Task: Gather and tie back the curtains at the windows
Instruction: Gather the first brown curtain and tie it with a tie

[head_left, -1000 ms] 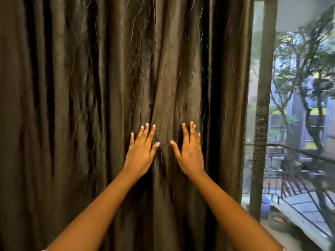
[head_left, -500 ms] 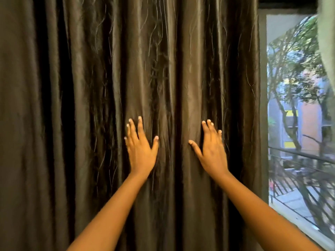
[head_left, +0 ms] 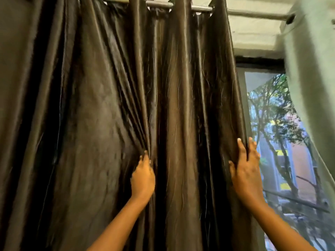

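Note:
A dark brown satin curtain [head_left: 101, 124] hangs in deep folds from a metal rod [head_left: 159, 4] and fills most of the view. My left hand [head_left: 143, 178] grips a bunch of pleats near the middle, and the cloth pulls tight toward it from the upper left. My right hand [head_left: 244, 169] holds the curtain's right edge, with the thumb in front of the cloth and the fingers behind it. Between the two hands the folds hang straight.
To the right of the curtain an uncovered window [head_left: 275, 142] shows trees and a building outside. A pale wall or curtain edge [head_left: 311, 87] runs down the far right. A white ceiling beam [head_left: 253, 33] lies above the window.
Both hands were flat on the cloth. They have moved apart; the left now bunches pleats and the right has reached the curtain's right edge and taken hold. The camera has tilted up to the rod.

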